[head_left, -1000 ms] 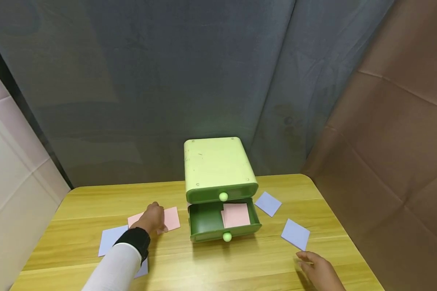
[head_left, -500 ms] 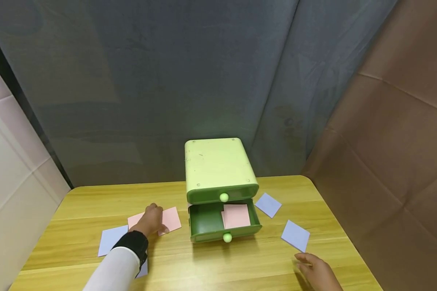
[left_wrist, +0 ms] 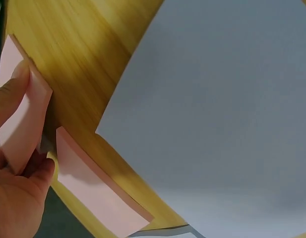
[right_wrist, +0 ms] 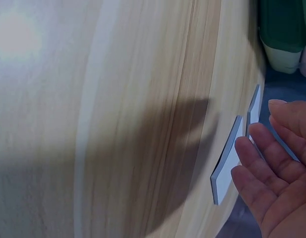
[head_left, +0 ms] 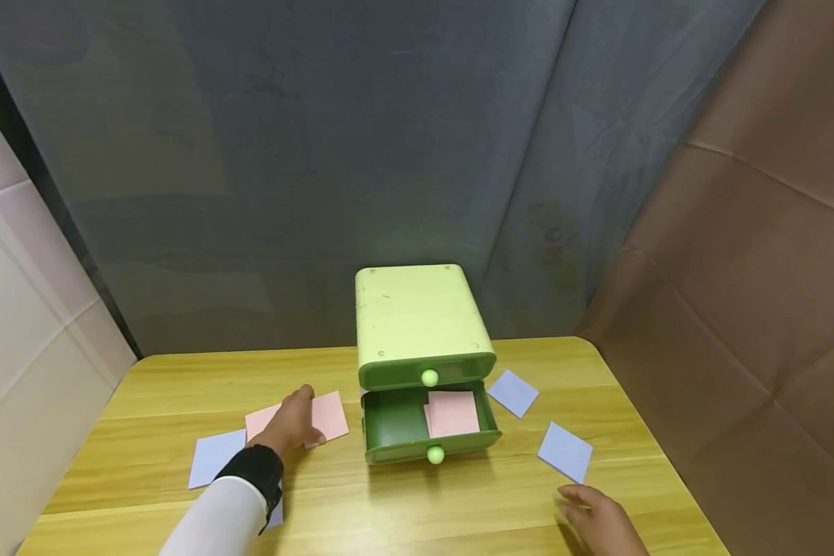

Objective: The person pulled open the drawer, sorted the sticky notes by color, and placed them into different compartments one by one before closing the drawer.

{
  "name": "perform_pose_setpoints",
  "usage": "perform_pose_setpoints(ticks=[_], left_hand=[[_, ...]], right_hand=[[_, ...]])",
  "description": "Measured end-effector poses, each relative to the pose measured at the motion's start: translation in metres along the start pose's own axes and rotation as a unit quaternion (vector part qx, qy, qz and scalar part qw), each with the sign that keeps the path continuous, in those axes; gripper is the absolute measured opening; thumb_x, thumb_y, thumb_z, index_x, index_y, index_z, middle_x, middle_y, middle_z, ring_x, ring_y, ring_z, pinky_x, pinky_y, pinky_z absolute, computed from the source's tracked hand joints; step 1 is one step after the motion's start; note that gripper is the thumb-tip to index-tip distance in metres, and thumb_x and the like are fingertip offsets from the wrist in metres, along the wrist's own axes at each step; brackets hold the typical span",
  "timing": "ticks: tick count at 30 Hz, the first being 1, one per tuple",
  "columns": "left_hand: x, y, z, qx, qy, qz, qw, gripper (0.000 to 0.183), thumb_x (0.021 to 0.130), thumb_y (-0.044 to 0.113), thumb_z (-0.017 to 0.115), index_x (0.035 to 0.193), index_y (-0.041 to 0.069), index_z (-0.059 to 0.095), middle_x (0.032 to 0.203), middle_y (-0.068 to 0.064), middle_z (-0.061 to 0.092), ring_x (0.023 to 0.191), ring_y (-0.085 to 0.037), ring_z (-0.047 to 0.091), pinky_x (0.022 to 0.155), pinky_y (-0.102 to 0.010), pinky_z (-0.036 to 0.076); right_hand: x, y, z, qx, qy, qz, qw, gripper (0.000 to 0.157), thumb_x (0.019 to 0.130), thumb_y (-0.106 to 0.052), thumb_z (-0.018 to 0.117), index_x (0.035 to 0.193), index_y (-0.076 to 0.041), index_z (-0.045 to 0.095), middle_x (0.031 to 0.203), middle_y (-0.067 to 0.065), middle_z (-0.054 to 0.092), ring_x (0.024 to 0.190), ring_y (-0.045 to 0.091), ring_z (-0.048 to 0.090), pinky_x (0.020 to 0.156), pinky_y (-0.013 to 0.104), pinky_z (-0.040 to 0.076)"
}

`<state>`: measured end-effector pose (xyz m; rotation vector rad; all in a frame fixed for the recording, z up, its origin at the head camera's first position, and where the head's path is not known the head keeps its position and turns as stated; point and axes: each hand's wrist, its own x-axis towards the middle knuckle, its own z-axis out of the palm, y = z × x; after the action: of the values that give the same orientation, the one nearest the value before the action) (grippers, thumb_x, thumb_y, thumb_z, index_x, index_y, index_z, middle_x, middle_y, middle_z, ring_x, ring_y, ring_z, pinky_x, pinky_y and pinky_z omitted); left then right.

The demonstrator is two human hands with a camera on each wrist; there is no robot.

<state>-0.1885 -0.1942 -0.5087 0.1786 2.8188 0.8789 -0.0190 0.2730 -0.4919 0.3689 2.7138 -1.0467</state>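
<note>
My left hand (head_left: 290,422) pinches a pink sticky note pad (head_left: 330,415) left of the small green drawer unit. Up close in the left wrist view, the thumb (left_wrist: 15,91) lies on top of this pad and the fingers reach its underside. A second pink pad (left_wrist: 95,186) rests beside that hand. My right hand (head_left: 601,521) holds nothing; its fingers are loosely bent just above the table, near a lilac pad (head_left: 565,452). In the pulled-out lower drawer (head_left: 399,454), pink pads (head_left: 454,413) overlap at the right side.
The drawer unit (head_left: 424,313) stands at the table's back middle, its upper drawer closed. Another lilac pad (head_left: 513,394) lies to its right. Farther left is a lilac pad (head_left: 215,455), and one more (head_left: 276,516) is partly under the left forearm. Cloth hangs behind the wooden table (head_left: 403,517).
My left thumb has shifted slightly along the pink pad's near edge, and the pad has turned a little. The right hand has drifted slightly left. The drawer unit stays put.
</note>
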Motion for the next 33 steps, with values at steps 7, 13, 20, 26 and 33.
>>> perform_pose_setpoints(ticks=[7,13,20,26,33], left_hand=[[-0.003,0.004,0.0,-0.013,0.004,0.003,0.9999,0.07,0.063,0.006,0.09,0.115,-0.004,0.044,0.098,-0.015,0.061,0.087,-0.025,0.056,0.082,-0.04,0.052],[-0.007,0.006,-0.001,-0.018,0.013,0.007,0.9997,0.05,0.076,0.004,0.08,0.111,-0.004,0.045,0.084,-0.01,0.057,0.079,-0.023,0.052,0.072,-0.035,0.048],[-0.006,0.005,0.0,-0.011,0.005,-0.014,0.9998,0.045,0.081,0.007,0.077,0.111,-0.004,0.046,0.086,-0.01,0.056,0.081,-0.024,0.052,0.073,-0.035,0.047],[-0.008,0.005,-0.002,-0.006,0.007,-0.008,0.9999,0.044,0.08,0.007,0.078,0.109,-0.004,0.047,0.086,-0.009,0.056,0.08,-0.023,0.052,0.073,-0.035,0.048],[-0.008,0.004,-0.002,0.002,0.029,0.013,0.9995,0.045,0.077,0.005,0.08,0.108,-0.006,0.05,0.093,-0.013,0.057,0.083,-0.025,0.053,0.08,-0.042,0.051]], right_hand=[[-0.001,-0.004,0.004,-0.008,0.014,-0.024,1.0,0.031,0.088,-0.007,0.067,0.116,0.004,0.064,0.112,0.021,0.065,0.105,0.041,0.06,0.084,0.05,0.053],[-0.002,-0.01,0.005,-0.006,0.013,-0.024,1.0,0.03,0.088,-0.007,0.067,0.116,0.004,0.064,0.113,0.021,0.065,0.105,0.041,0.06,0.085,0.051,0.052],[0.0,-0.011,0.007,-0.009,0.009,-0.021,1.0,0.03,0.088,-0.006,0.066,0.116,0.004,0.064,0.114,0.02,0.065,0.106,0.041,0.06,0.084,0.05,0.053],[0.002,-0.01,0.007,-0.007,0.002,-0.014,1.0,0.031,0.089,-0.008,0.067,0.117,0.005,0.063,0.115,0.021,0.064,0.104,0.042,0.06,0.081,0.049,0.053],[0.001,-0.011,0.007,-0.005,0.002,-0.012,1.0,0.031,0.089,-0.008,0.067,0.117,0.005,0.063,0.113,0.02,0.065,0.105,0.042,0.06,0.082,0.049,0.053]])
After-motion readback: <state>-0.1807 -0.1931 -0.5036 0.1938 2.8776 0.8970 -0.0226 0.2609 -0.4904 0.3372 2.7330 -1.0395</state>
